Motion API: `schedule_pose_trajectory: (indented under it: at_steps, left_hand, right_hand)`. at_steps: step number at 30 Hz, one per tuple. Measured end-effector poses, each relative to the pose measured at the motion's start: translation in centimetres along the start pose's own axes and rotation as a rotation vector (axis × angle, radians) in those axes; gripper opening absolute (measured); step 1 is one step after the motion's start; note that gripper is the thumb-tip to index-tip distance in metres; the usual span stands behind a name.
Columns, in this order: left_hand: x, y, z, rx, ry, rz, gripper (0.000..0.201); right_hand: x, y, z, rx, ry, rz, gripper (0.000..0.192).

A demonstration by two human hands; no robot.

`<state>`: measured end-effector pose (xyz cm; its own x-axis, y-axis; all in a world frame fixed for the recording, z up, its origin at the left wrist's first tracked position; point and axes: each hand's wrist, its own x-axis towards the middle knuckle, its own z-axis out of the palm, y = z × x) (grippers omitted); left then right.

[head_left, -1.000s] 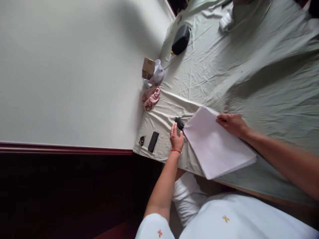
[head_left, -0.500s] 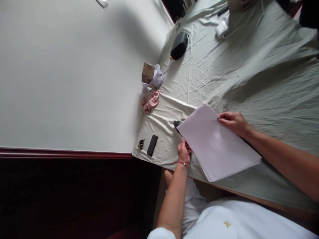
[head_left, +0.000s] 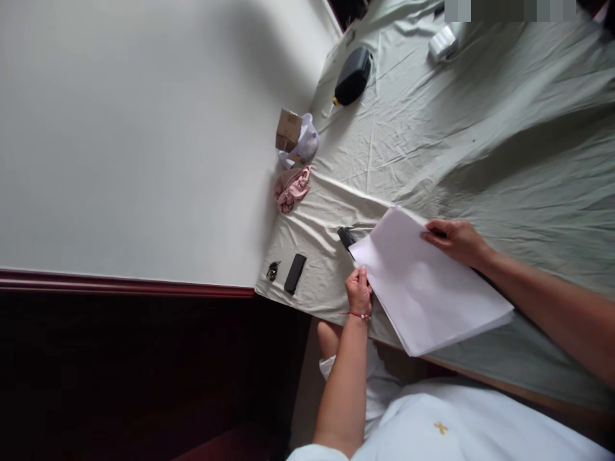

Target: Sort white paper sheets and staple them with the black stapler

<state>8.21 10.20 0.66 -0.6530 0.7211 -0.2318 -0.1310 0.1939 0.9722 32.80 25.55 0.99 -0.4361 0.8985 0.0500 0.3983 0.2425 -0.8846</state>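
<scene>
Moved since a second ago: left hand point(head_left: 359, 291), off the small black object point(head_left: 346, 237) and back to the near-left edge of the paper stack point(head_left: 427, 288); now closed on that edge, fingers curled under, thumb on top. Right hand point(head_left: 454, 240) much as before, resting on the far corner of the stack, fingers bent and pinching the top sheets; whether only some sheets or all are gripped, cannot tell.

Stack between the two hands, lifted slightly at the left edge, lying on the cloth-covered counter point(head_left: 480, 141). Long axis running from the far-left corner by the black object toward the near-right corner over the counter's edge. Left hand nearer the near end, right hand nearer the far end; black object just beyond the left hand, touching or almost touching the stack's corner.

Counted: one stack, many sheets, number not readable. One black object by the corner. Left of the left hand, one phone point(head_left: 295, 273) and one set of keys point(head_left: 273, 270), side by side, apart from the stack. Farther beyond, one pink cloth point(head_left: 291, 188), one small box point(head_left: 287, 129) against a white bag point(head_left: 307, 142), one black case point(head_left: 353, 75), and one white item point(head_left: 442, 42) at the far end, well apart from both hands.
</scene>
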Motion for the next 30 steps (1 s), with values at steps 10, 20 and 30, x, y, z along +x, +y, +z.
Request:
schedule_pose_trajectory:
  at_steps: [10, 20, 30]
  left_hand:
    - [-0.5, -0.4, -0.3, -0.058, 0.027, 0.042, 0.065]
    - [-0.1, -0.7, -0.1, -0.082, 0.054, 0.039, 0.070]
    - [-0.3, -0.4, 0.0, -0.138, 0.107, 0.049, 0.064]
  right_hand:
    - [-0.1, 0.3, 0.0, 0.063, -0.011, -0.006, 0.029]
    - [-0.5, -0.8, -0.2, 0.060, 0.005, 0.054, 0.035]
    - [-0.2, -1.0, -0.6, -0.090, -0.022, 0.040, 0.038]
